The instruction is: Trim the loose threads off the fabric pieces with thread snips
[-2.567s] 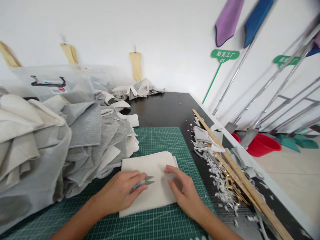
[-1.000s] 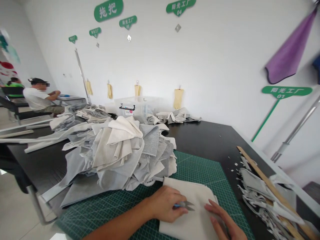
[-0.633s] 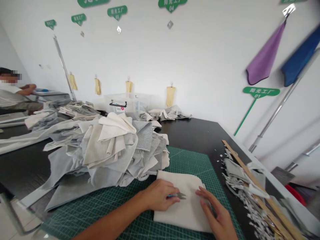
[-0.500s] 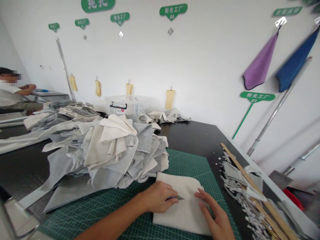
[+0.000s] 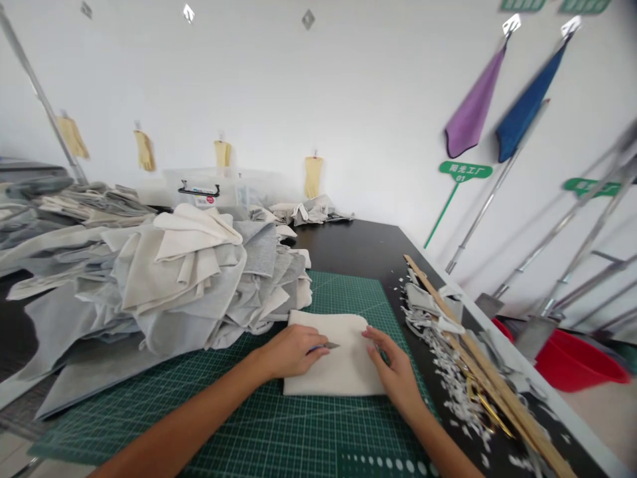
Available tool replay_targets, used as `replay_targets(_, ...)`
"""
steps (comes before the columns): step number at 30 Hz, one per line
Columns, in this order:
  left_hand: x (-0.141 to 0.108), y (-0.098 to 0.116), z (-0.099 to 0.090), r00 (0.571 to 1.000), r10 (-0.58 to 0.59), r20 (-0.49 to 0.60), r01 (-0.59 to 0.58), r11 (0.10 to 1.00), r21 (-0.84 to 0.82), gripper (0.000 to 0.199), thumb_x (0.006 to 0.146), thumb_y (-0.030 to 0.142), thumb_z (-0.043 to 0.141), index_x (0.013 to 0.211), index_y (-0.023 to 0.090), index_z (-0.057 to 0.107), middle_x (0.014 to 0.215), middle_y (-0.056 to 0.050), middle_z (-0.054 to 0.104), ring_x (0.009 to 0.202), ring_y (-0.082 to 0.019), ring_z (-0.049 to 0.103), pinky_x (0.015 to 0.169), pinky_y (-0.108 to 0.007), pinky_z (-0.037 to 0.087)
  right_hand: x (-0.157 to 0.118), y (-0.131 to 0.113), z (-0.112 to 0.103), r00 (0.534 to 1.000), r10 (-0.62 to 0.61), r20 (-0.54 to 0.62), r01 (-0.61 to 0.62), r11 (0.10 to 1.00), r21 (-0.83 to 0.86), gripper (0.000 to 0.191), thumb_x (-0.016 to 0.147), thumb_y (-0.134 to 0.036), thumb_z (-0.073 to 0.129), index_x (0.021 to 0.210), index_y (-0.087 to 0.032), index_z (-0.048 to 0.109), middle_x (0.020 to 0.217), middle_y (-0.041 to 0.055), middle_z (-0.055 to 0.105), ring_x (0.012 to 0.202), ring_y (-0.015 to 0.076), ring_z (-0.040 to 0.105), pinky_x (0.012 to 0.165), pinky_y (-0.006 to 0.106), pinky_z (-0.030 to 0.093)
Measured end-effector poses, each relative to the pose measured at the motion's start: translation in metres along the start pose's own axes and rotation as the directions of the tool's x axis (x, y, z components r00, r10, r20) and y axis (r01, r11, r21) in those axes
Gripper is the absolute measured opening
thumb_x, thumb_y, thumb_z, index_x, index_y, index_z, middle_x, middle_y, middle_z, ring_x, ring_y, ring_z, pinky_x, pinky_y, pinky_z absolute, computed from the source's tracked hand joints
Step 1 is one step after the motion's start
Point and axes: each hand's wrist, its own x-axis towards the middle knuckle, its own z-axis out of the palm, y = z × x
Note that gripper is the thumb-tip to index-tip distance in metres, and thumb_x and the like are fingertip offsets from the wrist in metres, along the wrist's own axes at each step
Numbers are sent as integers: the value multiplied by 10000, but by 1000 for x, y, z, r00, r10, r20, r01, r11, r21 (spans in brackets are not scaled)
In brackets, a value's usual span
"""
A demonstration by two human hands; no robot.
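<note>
A folded cream cloth point(image 5: 336, 375) lies flat on the green cutting mat point(image 5: 239, 431). My left hand point(image 5: 293, 352) rests on the cloth's left part, its fingers closed round a small tool point(image 5: 328, 346) with a blue handle and a pointed metal tip that points right. On the right edge of the cloth lies my right hand point(image 5: 391, 362), fingers apart, holding nothing.
A big heap of grey and cream fabric pieces point(image 5: 189, 272) stands left of the cloth. Wooden strips point(image 5: 478, 358), white scraps point(image 5: 448, 378) and gold-handled scissors point(image 5: 490, 408) lie on the right. A clear bin point(image 5: 223, 186) stands behind, a red basin point(image 5: 577, 358) beyond the table edge.
The view has swung right and down, so the hands and cloth appear higher and further left. The seated person has left the view. My left hand still holds the pointed tool.
</note>
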Motion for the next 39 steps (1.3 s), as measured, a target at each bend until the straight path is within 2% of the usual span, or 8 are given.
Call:
replay_targets(3, 0, 1, -2, 1000, 13, -24, -12, 1000, 7, 267, 1071, 322, 501, 1062, 143, 700, 886, -32, 712, 806, -175, 688, 771, -341, 553, 1, 3, 1, 1000, 23, -12, -22, 999, 34, 419, 880, -476, 676, 1179, -191, 747, 1272, 141, 742, 1226, 322, 678, 1134, 580, 459)
replay_targets(8, 0, 1, -2, 998, 3, -57, -2, 1000, 11, 350, 1054, 414, 513, 1189, 153, 702, 929, -72, 743, 836, -205, 705, 795, -316, 533, 1, 5, 0, 998, 62, -16, -61, 997, 45, 488, 879, -519, 684, 1233, -187, 733, 1316, 146, 722, 1192, 319, 695, 1119, 565, 478)
replay_targets(15, 0, 14, -8, 999, 48, -12, -47, 999, 12, 311, 1073, 350, 466, 1006, 195, 727, 801, -29, 705, 721, -172, 675, 678, -250, 482, 2, -1, -1, 994, 106, -27, -104, 992, 77, 524, 851, -559, 709, 1221, -191, 743, 1303, 144, 730, 1161, 323, 708, 1090, 562, 506)
replay_targets(18, -1, 17, -6, 999, 46, -24, -46, 999, 20, 300, 1065, 371, 484, 1079, 181, 716, 837, -43, 714, 747, -186, 685, 690, -262, 495, 2, -2, -1, 992, 121, -24, -118, 988, 100, 523, 852, -544, 715, 1233, -186, 734, 1309, 147, 727, 1159, 320, 714, 1083, 556, 517)
replay_targets(21, -1, 14, -3, 999, 28, -36, -27, 999, 23, 332, 1051, 398, 515, 1198, 154, 686, 893, -64, 726, 796, -210, 700, 727, -289, 517, 2, -2, -2, 990, 137, -15, -135, 983, 121, 522, 856, -543, 713, 1238, -188, 728, 1322, 146, 720, 1180, 320, 708, 1098, 555, 509)
replay_targets(27, -2, 9, -2, 1000, 15, -4, -15, 1000, 16, 293, 1078, 322, 460, 1121, 174, 709, 845, -37, 710, 761, -188, 690, 707, -276, 505, 1, -1, -3, 986, 165, 5, -164, 975, 149, 500, 862, -520, 718, 1247, -201, 721, 1367, 137, 695, 1247, 314, 674, 1145, 544, 470)
replay_targets(33, -4, 6, -1, 1000, -10, -7, 11, 1000, 28, 296, 1058, 363, 520, 1223, 171, 674, 912, -49, 727, 811, -210, 704, 742, -299, 524, -1, -2, -1, 978, 209, 22, -209, 954, 217, 474, 862, -463, 723, 1255, -199, 706, 1384, 129, 684, 1263, 314, 656, 1160, 545, 451)
replay_targets(39, -6, 3, -1, 1000, -5, -8, 5, 1000, 27, 293, 1081, 320, 458, 1172, 169, 692, 933, -53, 738, 806, -212, 711, 733, -311, 530, -3, 1, -2, 971, 238, 33, -239, 935, 263, 464, 853, -464, 734, 1256, -234, 706, 1398, 106, 675, 1315, 322, 614, 1198, 561, 396)
